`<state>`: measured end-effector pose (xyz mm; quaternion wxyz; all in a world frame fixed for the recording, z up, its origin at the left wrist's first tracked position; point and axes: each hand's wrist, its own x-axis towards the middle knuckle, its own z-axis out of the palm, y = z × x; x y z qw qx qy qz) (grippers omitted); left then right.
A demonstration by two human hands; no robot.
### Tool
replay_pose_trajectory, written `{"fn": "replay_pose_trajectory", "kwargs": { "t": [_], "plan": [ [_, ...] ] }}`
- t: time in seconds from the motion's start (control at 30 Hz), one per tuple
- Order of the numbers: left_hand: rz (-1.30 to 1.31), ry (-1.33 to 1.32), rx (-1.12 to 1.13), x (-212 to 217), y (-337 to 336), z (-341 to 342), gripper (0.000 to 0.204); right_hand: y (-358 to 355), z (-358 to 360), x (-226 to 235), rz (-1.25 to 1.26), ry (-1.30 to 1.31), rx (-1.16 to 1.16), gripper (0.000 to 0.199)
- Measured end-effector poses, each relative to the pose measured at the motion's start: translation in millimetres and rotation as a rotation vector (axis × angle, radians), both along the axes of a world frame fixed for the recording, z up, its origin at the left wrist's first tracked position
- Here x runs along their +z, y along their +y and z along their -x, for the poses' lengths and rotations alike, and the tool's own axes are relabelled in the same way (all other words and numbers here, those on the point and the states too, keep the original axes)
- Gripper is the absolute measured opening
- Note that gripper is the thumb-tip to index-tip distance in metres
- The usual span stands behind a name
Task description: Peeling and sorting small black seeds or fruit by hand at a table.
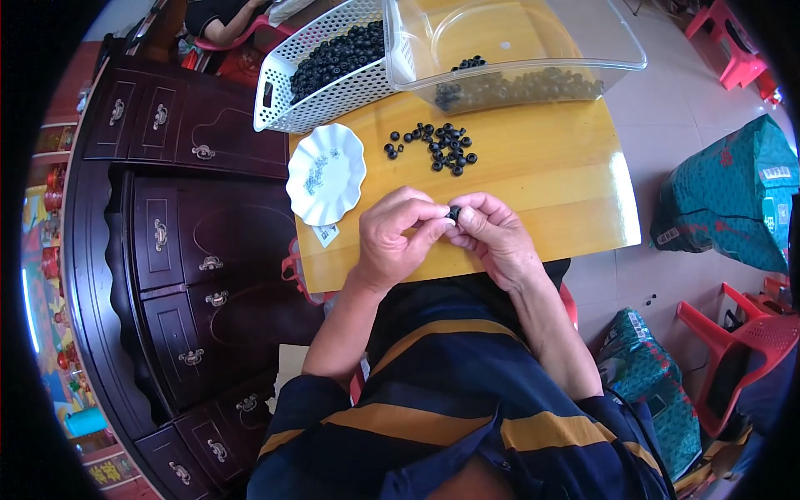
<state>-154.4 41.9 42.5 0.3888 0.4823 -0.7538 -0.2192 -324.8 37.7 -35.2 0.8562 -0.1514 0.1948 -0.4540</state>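
Bead-like piece point(453, 213), black and round, one: located above the near part of a yellow wood-grain surface point(550, 192), pinched between the fingertips of both hands. Left hand point(397, 232): thumb and forefinger closed on the piece from its left. Right hand point(497, 239): thumb and fingers closed on it from its right, the two sets of fingertips meeting around it. Loose black pieces point(437, 156), a scattered group, lying on the surface just beyond the hands. Dish point(339, 196), white, wavy-rimmed, at the surface's left edge, bearing tiny items point(315, 177) too small to identify. Basket point(321, 110), white, perforated, far left, holding a heap of black pieces point(337, 60). Tub point(583, 62), transparent, beside the basket, with further dark pieces point(533, 88) along its near side. Cabinet point(242, 225), dark wood, metal handles, left of the surface. Bag point(733, 196), teal, standing on the floor at right.
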Motion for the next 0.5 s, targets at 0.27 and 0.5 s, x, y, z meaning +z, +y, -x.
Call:
{"fn": "replay_pose_trajectory", "kwargs": {
  "t": [0.27,0.5],
  "plan": [
    [-0.028,0.031,-0.049,3,5,-7,0.018,0,4,5,-0.006,0.034,0.063,0.019],
    [-0.403,0.158,-0.253,22,0,-22,0.032,2,1,17,0.128,-0.007,0.111,0.032]
  ]
}}
